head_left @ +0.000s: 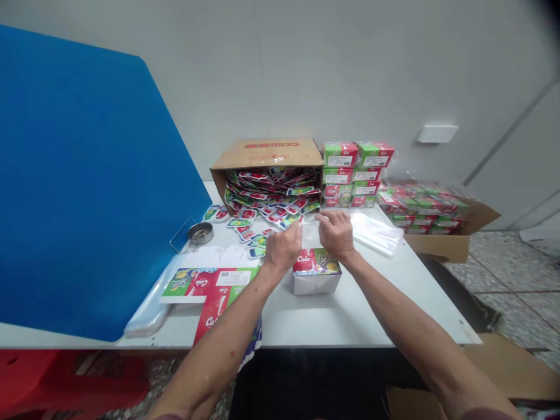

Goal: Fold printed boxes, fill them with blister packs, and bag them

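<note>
A small printed carton (317,263) sits near the middle of the tabletop (371,324), directly in front of the person, its longest visible edge running left to right, roughly parallel to the near edge. Its plain white side faces the person, while the printed face above it carries lettering that reads upright from that side. Clear plastic (310,235) extends from the carton's far side, stretched between the two hands. The left hand (284,246) has its fingers curled closed, pinching the film at its left; the right hand (336,234), also closed, grips it at the right, thumb and forefinger together. The hands are apart from each other, just beyond the carton. Right of them lie clear plastic sleeves (380,234); to the left are flat printed carton blanks (207,284), and beyond those a round metal dish (201,234). Behind, a cardboard box (271,153) on its side spills small printed packets (266,189) toward the hands, with stacked cartons (341,157) beside it. A blue panel (87,175) stands at far left, and an open box (444,248) of wrapped cartons (426,205) is at far right.
</note>
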### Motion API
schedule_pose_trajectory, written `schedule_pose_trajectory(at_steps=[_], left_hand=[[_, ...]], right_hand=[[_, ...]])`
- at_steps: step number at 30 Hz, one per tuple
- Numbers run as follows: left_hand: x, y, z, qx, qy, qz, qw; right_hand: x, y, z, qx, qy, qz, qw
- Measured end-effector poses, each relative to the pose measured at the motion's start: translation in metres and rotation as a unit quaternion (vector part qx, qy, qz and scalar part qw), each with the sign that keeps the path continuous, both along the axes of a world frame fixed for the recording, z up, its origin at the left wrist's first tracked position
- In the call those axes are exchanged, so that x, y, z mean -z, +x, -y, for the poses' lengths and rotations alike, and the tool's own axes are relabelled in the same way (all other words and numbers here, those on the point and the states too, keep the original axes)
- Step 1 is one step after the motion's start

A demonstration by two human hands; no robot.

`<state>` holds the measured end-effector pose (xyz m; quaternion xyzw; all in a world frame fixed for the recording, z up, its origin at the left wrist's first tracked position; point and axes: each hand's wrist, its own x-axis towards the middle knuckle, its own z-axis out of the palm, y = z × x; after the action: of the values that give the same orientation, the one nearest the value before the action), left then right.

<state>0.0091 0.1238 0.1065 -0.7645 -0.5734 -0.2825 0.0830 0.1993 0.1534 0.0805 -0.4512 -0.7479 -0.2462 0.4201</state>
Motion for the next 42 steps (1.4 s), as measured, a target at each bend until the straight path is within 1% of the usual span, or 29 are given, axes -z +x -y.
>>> schedule_pose_trajectory(at_steps=[2, 5, 9, 12, 16, 18, 20, 22, 26, 29, 32, 36, 42], left_hand=[[0.007, -0.008, -0.003, 0.008, -0.007, -0.007, 1.0], [0.025, -0.018, -0.009, 0.017, -0.013, 0.012, 1.0], [0.053, -0.019, -0.017, 0.021, -0.022, 0.074, 0.997], [0.065, -0.018, -0.017, 0.041, -0.041, 0.132, 0.99], [0.069, -0.023, -0.006, 0.076, -0.073, 0.187, 0.977], [0.07, -0.027, 0.004, 0.101, -0.083, 0.23, 0.964], [0.074, -0.029, 0.016, 0.13, -0.086, 0.281, 0.947], [0.08, -0.031, 0.027, 0.157, -0.074, 0.309, 0.935], [0.095, -0.029, 0.043, 0.192, -0.045, 0.335, 0.921], [0.101, -0.028, 0.049, 0.19, -0.035, 0.363, 0.912], [0.1, -0.028, 0.054, 0.176, -0.035, 0.389, 0.904], [0.095, -0.029, 0.061, 0.173, -0.045, 0.422, 0.889], [0.101, -0.029, 0.077, 0.146, -0.055, 0.42, 0.894]], right_hand=[[0.002, 0.015, -0.004, 0.009, 0.002, -0.013, 1.0], [0.009, 0.032, -0.004, 0.054, -0.016, -0.056, 0.997], [0.032, 0.039, 0.003, 0.101, -0.082, -0.12, 0.984], [0.051, 0.038, 0.011, 0.086, -0.136, -0.183, 0.97], [0.07, 0.037, 0.028, 0.022, -0.196, -0.269, 0.943], [0.075, 0.034, 0.039, -0.002, -0.205, -0.31, 0.928], [0.08, 0.03, 0.052, -0.022, -0.194, -0.339, 0.92], [0.083, 0.027, 0.065, -0.037, -0.173, -0.348, 0.921], [0.088, 0.027, 0.083, -0.066, -0.137, -0.316, 0.936], [0.091, 0.032, 0.089, -0.084, -0.122, -0.282, 0.948], [0.094, 0.037, 0.094, -0.108, -0.119, -0.256, 0.953], [0.096, 0.04, 0.099, -0.132, -0.151, -0.274, 0.941], [0.091, 0.043, 0.108, -0.16, -0.187, -0.311, 0.918]])
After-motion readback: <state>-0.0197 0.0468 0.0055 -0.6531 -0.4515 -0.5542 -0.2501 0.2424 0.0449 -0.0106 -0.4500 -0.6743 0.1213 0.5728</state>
